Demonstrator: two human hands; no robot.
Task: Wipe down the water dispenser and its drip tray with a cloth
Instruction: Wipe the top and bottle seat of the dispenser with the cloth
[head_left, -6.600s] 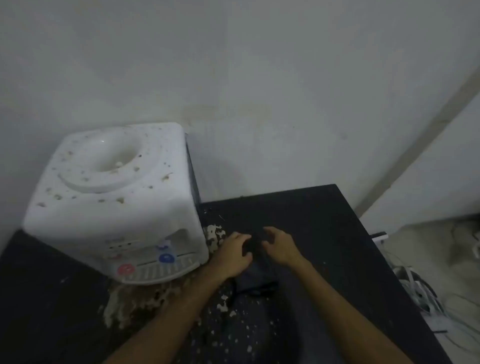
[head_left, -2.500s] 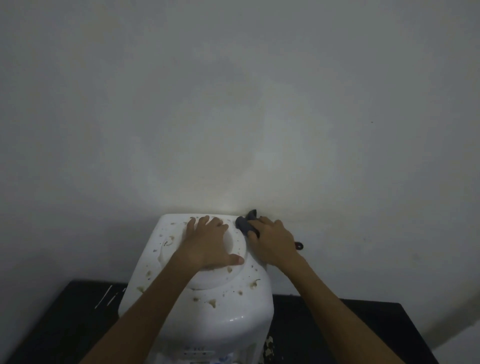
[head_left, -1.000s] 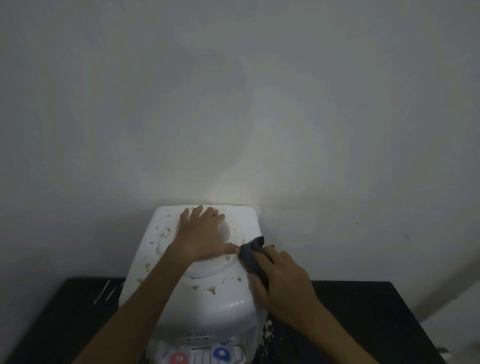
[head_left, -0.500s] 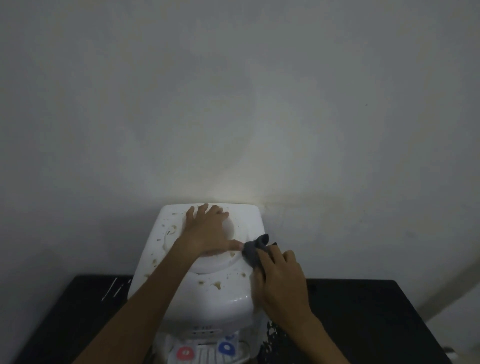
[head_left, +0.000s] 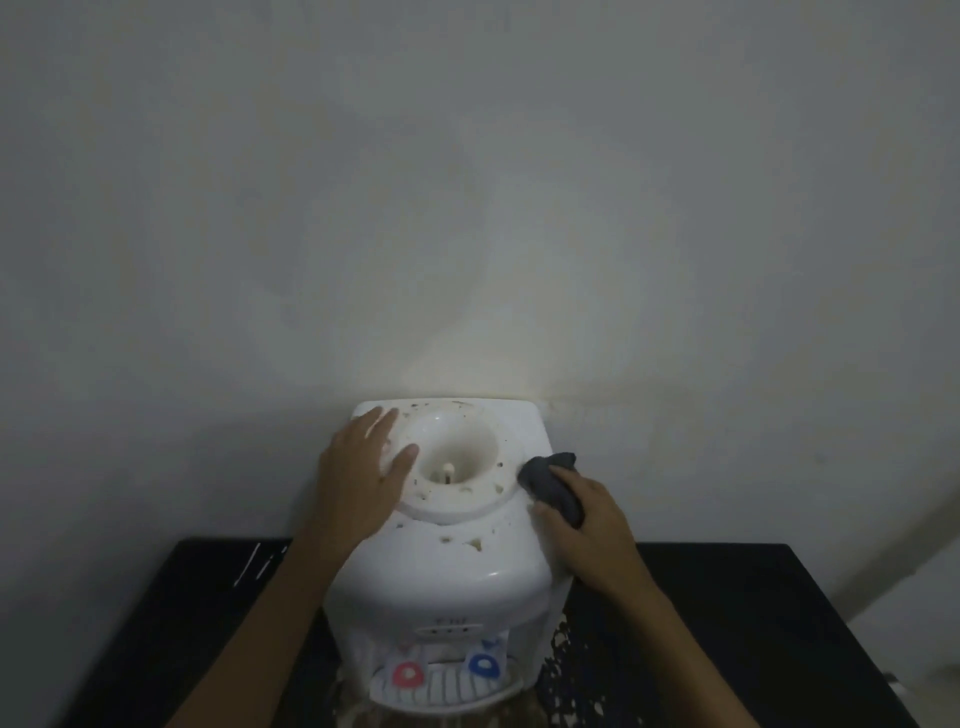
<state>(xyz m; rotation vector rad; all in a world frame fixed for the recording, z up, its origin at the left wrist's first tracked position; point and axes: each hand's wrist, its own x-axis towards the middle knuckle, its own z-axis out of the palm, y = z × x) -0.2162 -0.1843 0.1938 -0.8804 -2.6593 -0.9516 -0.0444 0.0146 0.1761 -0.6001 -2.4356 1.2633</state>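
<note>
A white water dispenser (head_left: 457, 577) stands against the wall, its top speckled with brown dirt around the round well. My left hand (head_left: 363, 467) rests flat on the top's left side, fingers straight, thumb at the well's rim. My right hand (head_left: 587, 519) holds a dark grey cloth (head_left: 550, 480) against the top's right edge. Below the red and blue taps sits the white ribbed drip tray (head_left: 447, 693).
The dispenser stands on a black table (head_left: 727, 623) with white flecks and a pale spill near the drip tray. A bare grey wall (head_left: 467, 208) rises close behind. The table's right edge drops off to a lighter floor.
My left hand slid from over the well to the top's left side, uncovering the well. My right hand with the cloth shifted along the dispenser's right edge.
</note>
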